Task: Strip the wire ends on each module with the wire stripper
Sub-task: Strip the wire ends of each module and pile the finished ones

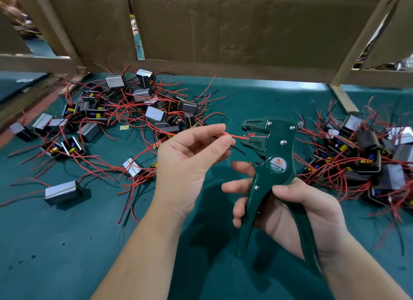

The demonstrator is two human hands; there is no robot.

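Left hand (190,156) pinches thin red wire (237,136), judged limp, near its tip at green metal wire stripper (277,148) gripped by right hand (290,210).

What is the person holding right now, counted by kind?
1 stripper, gripped by the right hand
1 red wire, pinched by the left hand, its tip at the stripper's head
1 black wire, poking out below the same fingers
Total: 3 things held
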